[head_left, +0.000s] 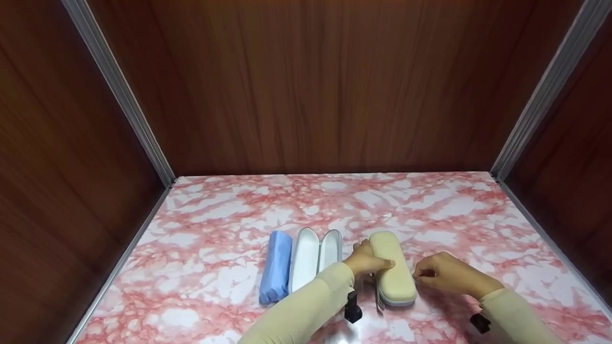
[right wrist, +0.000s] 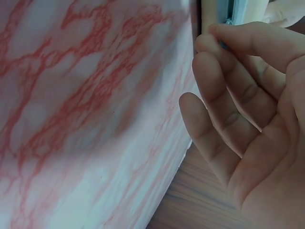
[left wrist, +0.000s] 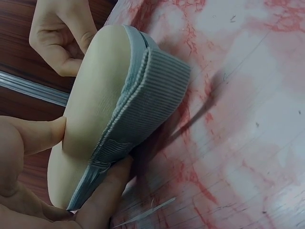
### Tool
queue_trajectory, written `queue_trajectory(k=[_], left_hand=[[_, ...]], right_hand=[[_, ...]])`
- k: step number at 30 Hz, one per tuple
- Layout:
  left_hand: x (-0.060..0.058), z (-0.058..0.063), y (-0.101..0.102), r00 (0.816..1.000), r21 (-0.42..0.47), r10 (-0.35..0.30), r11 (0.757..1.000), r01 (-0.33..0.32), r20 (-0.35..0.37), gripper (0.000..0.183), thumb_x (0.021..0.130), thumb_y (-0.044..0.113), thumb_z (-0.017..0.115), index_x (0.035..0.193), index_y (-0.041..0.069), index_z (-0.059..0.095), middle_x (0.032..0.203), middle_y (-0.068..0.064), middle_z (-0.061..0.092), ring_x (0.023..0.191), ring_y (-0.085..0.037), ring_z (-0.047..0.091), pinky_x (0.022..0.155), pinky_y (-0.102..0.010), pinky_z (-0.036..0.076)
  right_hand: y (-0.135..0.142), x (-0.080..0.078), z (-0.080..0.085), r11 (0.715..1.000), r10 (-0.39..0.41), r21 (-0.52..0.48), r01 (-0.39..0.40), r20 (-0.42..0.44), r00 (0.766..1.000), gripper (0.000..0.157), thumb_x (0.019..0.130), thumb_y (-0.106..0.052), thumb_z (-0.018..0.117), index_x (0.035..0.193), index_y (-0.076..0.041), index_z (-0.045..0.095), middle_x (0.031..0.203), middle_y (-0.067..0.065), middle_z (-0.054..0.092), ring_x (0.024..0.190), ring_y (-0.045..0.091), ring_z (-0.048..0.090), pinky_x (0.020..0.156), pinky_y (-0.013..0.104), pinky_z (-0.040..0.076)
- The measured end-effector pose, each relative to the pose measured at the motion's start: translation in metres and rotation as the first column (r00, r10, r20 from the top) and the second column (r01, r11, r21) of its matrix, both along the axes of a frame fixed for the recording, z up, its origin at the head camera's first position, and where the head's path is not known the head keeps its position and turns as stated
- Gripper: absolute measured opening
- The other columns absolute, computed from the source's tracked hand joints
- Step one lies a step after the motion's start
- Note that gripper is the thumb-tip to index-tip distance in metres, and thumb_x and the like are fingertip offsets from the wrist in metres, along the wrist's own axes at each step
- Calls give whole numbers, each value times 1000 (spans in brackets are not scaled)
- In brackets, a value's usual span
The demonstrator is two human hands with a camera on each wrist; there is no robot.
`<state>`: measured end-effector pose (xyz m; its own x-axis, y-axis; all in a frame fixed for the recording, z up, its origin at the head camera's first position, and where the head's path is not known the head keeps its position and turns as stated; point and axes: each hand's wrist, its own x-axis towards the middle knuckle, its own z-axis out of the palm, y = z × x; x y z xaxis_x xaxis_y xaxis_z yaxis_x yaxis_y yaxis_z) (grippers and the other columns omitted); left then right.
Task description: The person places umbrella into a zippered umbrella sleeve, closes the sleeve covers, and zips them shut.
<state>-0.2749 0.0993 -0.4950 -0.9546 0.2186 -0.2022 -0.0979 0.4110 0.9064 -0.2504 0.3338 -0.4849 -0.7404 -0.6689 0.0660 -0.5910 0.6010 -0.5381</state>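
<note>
A long pale yellow zip case [head_left: 394, 272] with a grey-blue zipper band lies on the table. My left hand [head_left: 368, 260] grips it from the left side, thumb on its top and fingers at the zipper side. A ribbed grey strap [left wrist: 147, 95] runs along that side in the left wrist view. At the case's right edge is my right hand [head_left: 444, 273]. Its thumb and index finger [right wrist: 221, 71] pinch a small bluish zipper pull [right wrist: 223, 44], mostly hidden by the fingertips, while the other fingers are loosely bent.
Left of my left forearm lies an open case [head_left: 305, 260] with a white inside, its lower part covered by my sleeve. Beside it is a blue wrapped bundle [head_left: 276, 267]. Brown wood-look panels [head_left: 334, 86] wall the red-and-white marbled table [head_left: 215, 224] at the back and sides.
</note>
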Motion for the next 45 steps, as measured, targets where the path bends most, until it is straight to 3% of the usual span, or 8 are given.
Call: queue_trajectory(k=[3, 10, 18, 29, 32, 35, 39, 45], left_hand=[[0, 0, 0, 1000, 3, 0, 1000, 0, -7, 67, 74, 13, 86, 128, -6, 52, 114, -16, 47, 104, -28, 48, 91, -40, 53], [0, 3, 0, 999, 30, 4, 1000, -5, 38, 68, 76, 12, 85, 132, -4, 50, 119, -17, 44, 106, -31, 50, 77, -43, 58], [2, 3, -1, 999, 53, 18, 998, -20, 36, 63, 75, 11, 85, 126, -4, 51, 114, -17, 43, 99, -31, 53, 62, -44, 60], [0, 2, -2, 1000, -26, 4, 1000, -4, -13, 67, 74, 18, 85, 127, -6, 53, 115, -18, 46, 104, -30, 50, 85, -39, 55], [-1, 1, -2, 1000, -50, -4, 999, 3, -17, 68, 74, 21, 85, 128, -5, 53, 116, -17, 48, 105, -28, 50, 92, -38, 52], [-1, 0, -2, 1000, -40, -1, 999, 1, -11, 66, 73, 20, 85, 125, -5, 54, 114, -16, 48, 103, -28, 51, 88, -38, 53], [0, 0, 0, 1000, -2, 14, 1000, -14, 2, 62, 72, 16, 86, 121, -5, 54, 111, -17, 46, 98, -30, 52, 73, -40, 59], [0, 1, 0, 1000, -24, 14, 1000, -14, 5, 66, 72, 19, 86, 124, -5, 53, 113, -18, 46, 100, -31, 52, 77, -39, 58]], right_hand=[[1, 1, 0, 1000, 11, -10, -11, 6, 1000, 13, 88, -3, 73, 89, -16, 75, 84, -6, 71, 75, 1, 59, 65, 25, 53], [1, 6, 2, 999, 28, -24, -27, 55, 998, 10, 88, -6, 73, 87, -16, 76, 82, -8, 71, 73, 0, 60, 64, 24, 53], [1, 9, 2, 1000, 21, -20, -19, 98, 995, 10, 87, -5, 73, 88, -15, 77, 81, -6, 71, 71, 1, 60, 63, 24, 52], [-2, 18, 3, 995, 93, -46, -87, 156, 983, 16, 79, 1, 72, 78, -14, 74, 70, -15, 65, 61, -4, 52, 54, 20, 48], [-3, 19, 3, 993, 108, -51, -102, 138, 985, 16, 78, 2, 73, 76, -14, 73, 69, -17, 63, 60, -5, 49, 53, 20, 47], [-4, 20, 5, 992, 119, -49, -114, 121, 985, 18, 77, 2, 74, 75, -15, 73, 69, -17, 63, 61, -6, 49, 53, 20, 47], [-3, 20, 6, 991, 132, -47, -127, 119, 984, 18, 77, 2, 74, 75, -16, 74, 69, -17, 64, 61, -5, 51, 53, 21, 49], [-2, 20, 5, 990, 138, -43, -134, 109, 984, 17, 79, 1, 75, 78, -16, 77, 71, -15, 67, 63, -5, 55, 55, 22, 51]])
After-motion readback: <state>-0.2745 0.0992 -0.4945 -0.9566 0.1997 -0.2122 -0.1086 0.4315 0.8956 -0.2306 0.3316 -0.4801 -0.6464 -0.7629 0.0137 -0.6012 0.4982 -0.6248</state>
